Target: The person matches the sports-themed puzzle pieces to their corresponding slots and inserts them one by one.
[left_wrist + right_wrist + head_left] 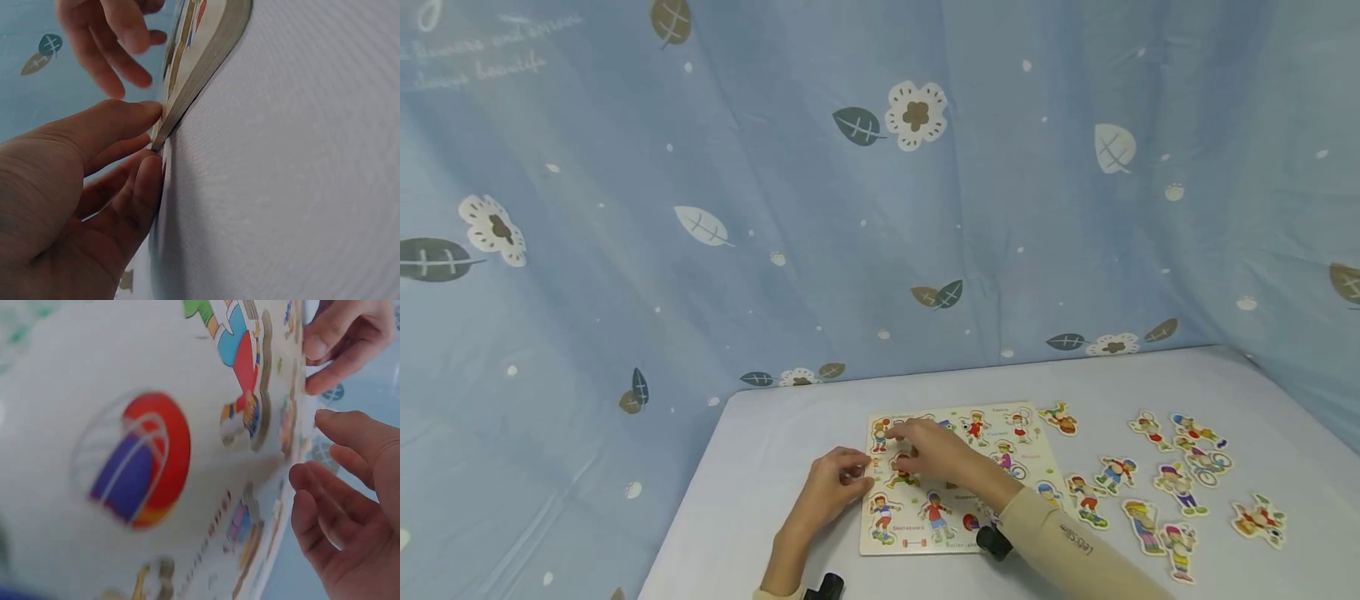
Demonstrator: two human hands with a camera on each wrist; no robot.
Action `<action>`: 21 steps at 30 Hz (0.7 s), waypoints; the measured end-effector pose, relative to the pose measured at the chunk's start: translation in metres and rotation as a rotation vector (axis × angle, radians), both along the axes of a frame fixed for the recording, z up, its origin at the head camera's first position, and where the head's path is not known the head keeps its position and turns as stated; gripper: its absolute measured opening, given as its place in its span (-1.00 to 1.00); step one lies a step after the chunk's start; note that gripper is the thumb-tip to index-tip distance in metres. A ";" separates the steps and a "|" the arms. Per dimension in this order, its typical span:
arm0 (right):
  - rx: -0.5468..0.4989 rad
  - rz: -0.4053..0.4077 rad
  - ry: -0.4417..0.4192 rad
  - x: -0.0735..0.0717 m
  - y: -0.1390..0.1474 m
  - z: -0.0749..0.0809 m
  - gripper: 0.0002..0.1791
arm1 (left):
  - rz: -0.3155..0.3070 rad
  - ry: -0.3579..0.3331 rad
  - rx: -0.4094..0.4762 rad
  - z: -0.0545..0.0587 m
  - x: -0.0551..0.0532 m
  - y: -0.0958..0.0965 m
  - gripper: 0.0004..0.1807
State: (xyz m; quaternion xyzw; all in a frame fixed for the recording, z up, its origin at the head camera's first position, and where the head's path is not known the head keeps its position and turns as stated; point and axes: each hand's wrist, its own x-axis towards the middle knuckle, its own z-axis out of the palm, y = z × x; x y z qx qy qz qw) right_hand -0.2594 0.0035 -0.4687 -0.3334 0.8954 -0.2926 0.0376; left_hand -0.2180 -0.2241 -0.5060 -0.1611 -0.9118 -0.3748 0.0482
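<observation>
Puzzle board (910,504) on a white worktop (775,433), head view. The left hand (829,487) lies at the board's left edge; the right hand (936,454) reaches over the upper left of its face, the beige sleeve (1060,546) crossing the lower right corner. Nearest the right fingertips is the basketball figure (879,436), in the board's far left corner. It lies just left of the right grip, its long axis running near to far, roughly along the left edge; the right hand is the nearer. Loose figure pieces (1182,487) lie right of the board.

Left wrist view: the left thumb touches the board's edge; whether this grip pinches or merely braces cannot be told.

Right wrist view: the right thumb and fingers stand parted, nothing visible between them. A red-and-purple ball-like motif (147,456) occupies the foreground.
</observation>
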 end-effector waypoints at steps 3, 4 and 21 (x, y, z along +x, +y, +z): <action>-0.003 -0.003 0.017 0.004 0.008 0.004 -0.57 | -0.005 0.011 0.001 0.000 -0.001 0.001 -0.69; -0.002 -0.007 0.024 0.005 0.011 0.005 -0.58 | -0.002 0.014 0.001 0.000 -0.001 0.001 -0.69; 0.083 -0.125 0.091 0.037 0.069 0.016 -0.62 | 0.022 -0.006 -0.018 -0.001 0.000 0.002 -0.68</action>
